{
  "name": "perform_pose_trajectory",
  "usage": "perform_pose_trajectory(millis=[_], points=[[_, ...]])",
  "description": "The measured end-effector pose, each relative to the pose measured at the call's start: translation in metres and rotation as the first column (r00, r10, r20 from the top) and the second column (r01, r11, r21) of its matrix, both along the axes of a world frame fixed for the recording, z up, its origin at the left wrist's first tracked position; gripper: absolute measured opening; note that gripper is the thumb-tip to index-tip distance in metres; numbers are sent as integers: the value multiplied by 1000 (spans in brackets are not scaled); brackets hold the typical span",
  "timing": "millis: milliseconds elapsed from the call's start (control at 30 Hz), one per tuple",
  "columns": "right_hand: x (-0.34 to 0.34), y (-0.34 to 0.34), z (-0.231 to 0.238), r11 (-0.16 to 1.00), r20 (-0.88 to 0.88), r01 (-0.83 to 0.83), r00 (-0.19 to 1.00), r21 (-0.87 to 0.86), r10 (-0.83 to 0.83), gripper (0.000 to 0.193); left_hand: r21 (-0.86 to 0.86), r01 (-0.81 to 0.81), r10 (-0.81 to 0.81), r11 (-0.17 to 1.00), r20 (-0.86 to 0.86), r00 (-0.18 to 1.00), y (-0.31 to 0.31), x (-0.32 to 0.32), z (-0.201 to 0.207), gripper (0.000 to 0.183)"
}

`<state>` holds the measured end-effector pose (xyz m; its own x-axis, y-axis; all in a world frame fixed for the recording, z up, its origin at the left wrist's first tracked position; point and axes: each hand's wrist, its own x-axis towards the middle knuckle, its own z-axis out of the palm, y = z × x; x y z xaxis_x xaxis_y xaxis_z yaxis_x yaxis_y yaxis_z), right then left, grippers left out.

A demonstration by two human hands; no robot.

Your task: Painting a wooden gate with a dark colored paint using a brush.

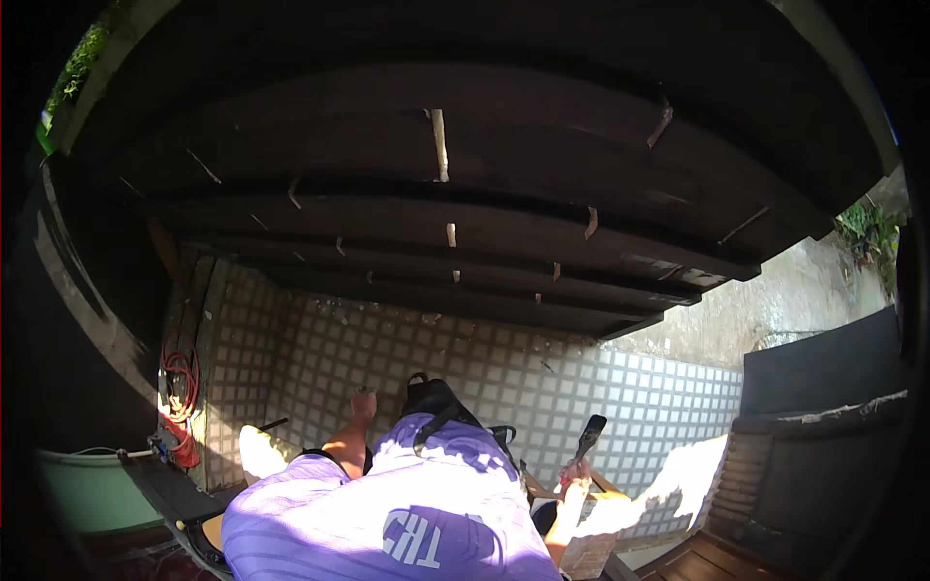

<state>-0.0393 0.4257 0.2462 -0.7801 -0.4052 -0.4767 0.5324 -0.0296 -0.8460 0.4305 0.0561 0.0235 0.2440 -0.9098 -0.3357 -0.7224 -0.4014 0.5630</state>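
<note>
My right hand is closed around the handle of a paintbrush. The brush points up and away from me, its broad head dark. On the other side of my body, my left hand hangs in shade with its fingers curled in, and nothing shows sticking out of it. A black bag or pouch with straps sits against the front of my purple shirt, between the two hands. Ahead stands a large dark brown slatted panel with several pale, unevenly coloured streaks across its boards.
Beneath me lies a patterned tile floor, sunlit on the right. A coiled red-orange hose or cable hangs at the left. A dark low wall and a brown wooden surface are at the right. Green plants grow beyond.
</note>
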Motion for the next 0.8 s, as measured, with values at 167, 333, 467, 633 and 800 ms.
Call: perform_pose_trajectory(millis=[167, 333, 467, 633, 800], points=[[-2, -144, 95, 960, -222, -200, 944, 198, 243, 29, 108, 181, -192, 977, 98, 976, -17, 12, 40, 42], [45, -246, 179, 965, -357, -200, 900, 170, 250, 31, 18, 180, -180, 984, 26, 983, -58, -7, 119, 45], [79, -291, 214, 992, -393, -117, 911, 39, 123, 29, 5, 84, -82, 996, -164, 983, -86, 33, 87, 49], [86, -311, 241, 998, -362, 0, 932, 66, 25, 26, -142, 93, -143, 986, -397, 907, -111, 33, 92, 47], [72, -317, 283, 997, -561, -45, 824, 66, 74, 21, 172, -181, 238, 968, -409, 881, -115, 21, 105, 45]])
